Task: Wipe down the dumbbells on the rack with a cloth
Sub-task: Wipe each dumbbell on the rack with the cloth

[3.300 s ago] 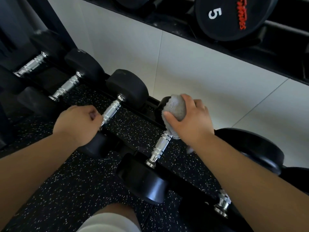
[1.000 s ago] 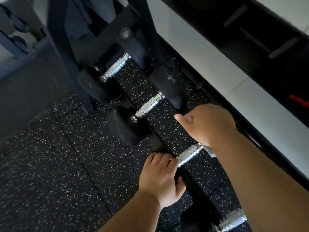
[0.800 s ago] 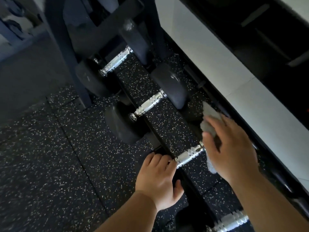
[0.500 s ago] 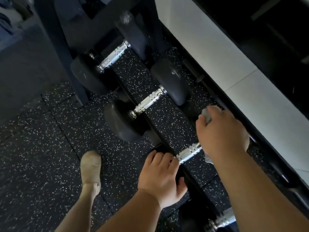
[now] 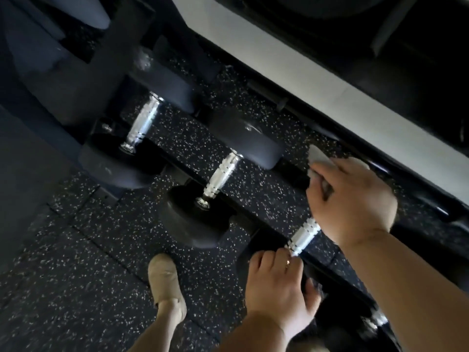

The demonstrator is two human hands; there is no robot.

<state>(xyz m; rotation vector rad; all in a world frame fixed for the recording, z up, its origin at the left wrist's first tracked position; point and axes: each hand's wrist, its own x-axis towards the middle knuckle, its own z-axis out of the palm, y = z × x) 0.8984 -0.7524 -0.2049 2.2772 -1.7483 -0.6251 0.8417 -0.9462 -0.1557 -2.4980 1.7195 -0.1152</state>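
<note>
The right hand (image 5: 352,199) covers the far end of the dumbbell (image 5: 303,236) and most of the cloth (image 5: 318,156). Only a grey corner peeks out. The left hand (image 5: 276,283) hides the near end. The second dumbbell (image 5: 378,321) is blurry and half behind the arm. The leg (image 5: 162,323) runs off the bottom edge.

Bare forearms (image 5: 418,288), small ring (image 5: 288,262) on left grip (image 5: 276,288), beige footwear (image 5: 163,278) on foot.
</note>
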